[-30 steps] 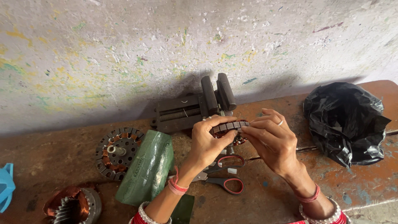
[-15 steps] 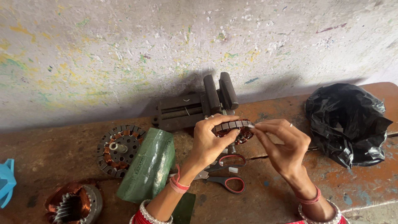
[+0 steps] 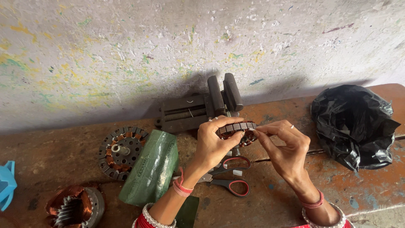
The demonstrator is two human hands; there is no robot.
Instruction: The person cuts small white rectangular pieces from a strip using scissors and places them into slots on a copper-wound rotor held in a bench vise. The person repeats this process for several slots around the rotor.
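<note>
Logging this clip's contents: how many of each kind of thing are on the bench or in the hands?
Motor stators: 3, one in the hands, one flat, one copper-wound
Vise: 1
Scissors: 1
Green roll: 1
Black bag: 1
Blue object: 1
Total: 8

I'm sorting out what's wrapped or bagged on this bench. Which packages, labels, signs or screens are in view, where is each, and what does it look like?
Green package: lies on the bench just left of the left hand, a soft oblong bundle in green plastic with faint print.
Black plastic bag: at the bench's right end by the wall, crumpled, glossy, open at the top.
No signs or screens in view.
</note>
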